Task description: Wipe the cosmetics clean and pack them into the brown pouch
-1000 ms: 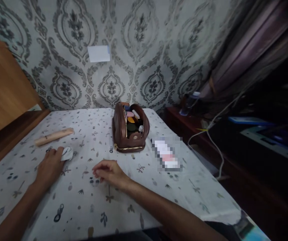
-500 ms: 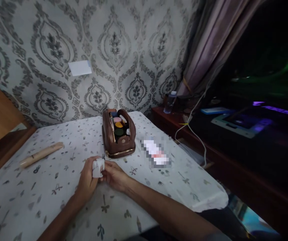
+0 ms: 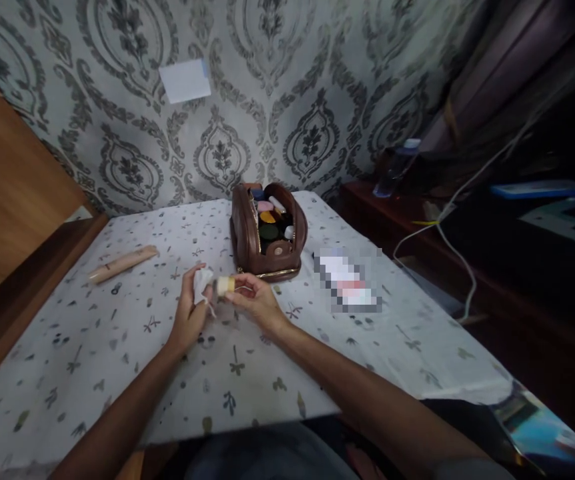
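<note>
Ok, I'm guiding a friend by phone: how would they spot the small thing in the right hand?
On the patterned white tablecloth, find the open brown bag. Just nearer the viewer, the right hand holds the small thing. Its cream and yellow colouring sets it apart from the crumpled white material in the left hand.

Left of centre, the left hand (image 3: 187, 316) holds crumpled white tissue (image 3: 202, 283); the right hand (image 3: 261, 304), a small cream-yellow cylinder (image 3: 225, 287).

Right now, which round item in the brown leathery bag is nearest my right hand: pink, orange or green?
The dark green round item, frontmost; the orange one and pink one lie farther back.
</note>
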A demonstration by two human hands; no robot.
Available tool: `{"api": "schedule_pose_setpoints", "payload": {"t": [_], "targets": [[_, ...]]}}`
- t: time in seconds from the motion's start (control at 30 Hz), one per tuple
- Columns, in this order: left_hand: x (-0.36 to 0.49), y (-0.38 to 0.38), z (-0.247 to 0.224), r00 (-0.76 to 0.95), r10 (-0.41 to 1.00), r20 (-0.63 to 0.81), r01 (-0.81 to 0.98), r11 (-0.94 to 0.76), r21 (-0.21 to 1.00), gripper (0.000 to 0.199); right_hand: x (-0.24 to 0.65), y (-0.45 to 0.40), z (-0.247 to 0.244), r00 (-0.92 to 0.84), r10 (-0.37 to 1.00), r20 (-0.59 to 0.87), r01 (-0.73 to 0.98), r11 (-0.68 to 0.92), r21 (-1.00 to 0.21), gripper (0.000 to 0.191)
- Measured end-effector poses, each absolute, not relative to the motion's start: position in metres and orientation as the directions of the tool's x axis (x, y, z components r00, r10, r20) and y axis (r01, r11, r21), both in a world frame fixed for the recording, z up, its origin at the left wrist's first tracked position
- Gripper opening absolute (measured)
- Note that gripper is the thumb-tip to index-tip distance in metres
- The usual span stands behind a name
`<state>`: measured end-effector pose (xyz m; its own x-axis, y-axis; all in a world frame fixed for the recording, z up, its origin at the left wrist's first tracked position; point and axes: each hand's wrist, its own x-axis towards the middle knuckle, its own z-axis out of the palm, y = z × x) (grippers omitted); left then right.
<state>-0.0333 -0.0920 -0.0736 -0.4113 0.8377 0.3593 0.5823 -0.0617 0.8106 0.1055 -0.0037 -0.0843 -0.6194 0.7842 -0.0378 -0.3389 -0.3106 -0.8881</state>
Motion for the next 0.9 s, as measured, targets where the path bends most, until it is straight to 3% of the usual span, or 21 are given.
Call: {"api": "schedule_pose_setpoints", "payload": {"t": [0.17, 0.3, 0.47, 0.63, 0.77, 0.9], "targets": [[-0.020, -0.096, -0.076, -0.176, 0.889, 0.422, 0.625, -0.230, 0.746, 0.053, 0.107, -0.003, -0.087, -0.614, 0.789, 0.011, -0.279, -0.204, -0.938, 0.040], [-0.022, -0.094, -0.075, -0.144, 0.897, 0.419, 0.674, -0.221, 0.705, 0.048, 0.107, -0.005, -0.092, -0.630, 0.773, 0.073, -0.239, -0.104, -0.965, 0.038], [-0.029, -0.092, -0.068, -0.200, 0.937, 0.285, 0.553, -0.132, 0.823, 0.037, 0.111, -0.011, -0.095, -0.664, 0.693, 0.283, -0.177, 0.222, -0.959, 0.035], [-0.033, -0.090, -0.073, -0.235, 0.972, -0.009, 0.236, 0.066, 0.970, 0.041, 0.117, -0.013, -0.096, -0.697, 0.542, 0.469, -0.195, 0.487, -0.851, 0.030], [-0.032, -0.087, -0.078, -0.300, 0.943, -0.143, 0.054, 0.166, 0.985, 0.044, 0.114, -0.014, -0.100, -0.674, 0.591, 0.444, -0.198, 0.434, -0.879, 0.035], [-0.027, -0.087, -0.075, -0.377, 0.924, -0.062, 0.108, 0.111, 0.988, 0.040, 0.106, -0.016, -0.104, -0.664, 0.707, 0.243, -0.163, 0.180, -0.970, 0.045]]}}
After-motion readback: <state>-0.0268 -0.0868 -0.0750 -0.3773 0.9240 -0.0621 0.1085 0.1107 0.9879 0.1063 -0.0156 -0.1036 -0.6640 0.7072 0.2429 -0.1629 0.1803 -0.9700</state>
